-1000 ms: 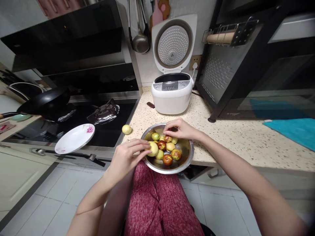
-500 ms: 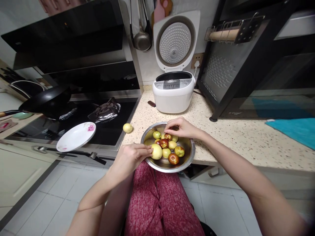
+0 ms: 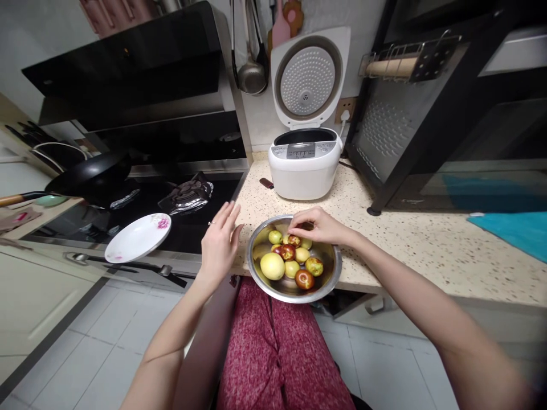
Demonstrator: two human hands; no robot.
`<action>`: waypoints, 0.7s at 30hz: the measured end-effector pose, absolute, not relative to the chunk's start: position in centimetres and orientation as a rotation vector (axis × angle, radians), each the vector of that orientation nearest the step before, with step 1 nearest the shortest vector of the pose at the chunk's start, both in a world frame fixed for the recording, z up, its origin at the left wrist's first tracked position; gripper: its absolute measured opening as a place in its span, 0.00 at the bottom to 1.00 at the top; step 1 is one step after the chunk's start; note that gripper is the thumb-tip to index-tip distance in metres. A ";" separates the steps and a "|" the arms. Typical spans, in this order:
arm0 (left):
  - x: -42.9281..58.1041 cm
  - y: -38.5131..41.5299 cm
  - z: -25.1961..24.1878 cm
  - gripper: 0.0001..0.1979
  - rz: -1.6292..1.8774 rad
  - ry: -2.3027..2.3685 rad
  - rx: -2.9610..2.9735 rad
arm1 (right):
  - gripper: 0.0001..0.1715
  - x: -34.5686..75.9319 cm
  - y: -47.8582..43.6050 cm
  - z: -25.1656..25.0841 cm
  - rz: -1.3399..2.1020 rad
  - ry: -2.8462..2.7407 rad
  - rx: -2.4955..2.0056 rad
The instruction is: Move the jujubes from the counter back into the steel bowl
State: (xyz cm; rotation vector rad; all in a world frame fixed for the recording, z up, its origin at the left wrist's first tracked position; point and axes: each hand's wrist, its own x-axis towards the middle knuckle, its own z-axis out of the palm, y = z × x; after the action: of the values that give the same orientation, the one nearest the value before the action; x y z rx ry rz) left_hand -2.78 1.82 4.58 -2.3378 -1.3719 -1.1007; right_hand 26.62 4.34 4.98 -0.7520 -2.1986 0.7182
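Observation:
A steel bowl at the counter's front edge holds several jujubes, some yellow-green and some brown-red. My right hand reaches over its far rim, fingers pinched at a brown-mottled jujube. Just left of the bowl, my left hand hovers with fingers stretched out and thumb apart; a ring shows on one finger. Nothing visible is in it, though it covers the spot where a loose yellow jujube lay. A large pale-yellow jujube rests at the bowl's left side.
Behind the bowl stands a white rice cooker, lid up. A flowered white plate sits at the stove's front edge, and a black wok is on the far-left burner. A black oven-like cabinet and a teal cloth are right.
My left hand has let go of the large yellow jujube in the bowl and moved left and up over the counter. My right hand stays at the same jujube. The view has shifted slightly.

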 end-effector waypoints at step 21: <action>-2.5 1.7 5.0 0.19 -1.441 -1.316 -2.704 | 0.10 26.5 4.3 5.1 0.700 -2.220 -0.723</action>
State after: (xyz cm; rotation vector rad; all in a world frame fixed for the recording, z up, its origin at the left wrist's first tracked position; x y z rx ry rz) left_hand -2.55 1.73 4.98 -2.7044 -1.3162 -1.4410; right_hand 26.53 4.33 5.13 -0.7228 -2.2201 0.7001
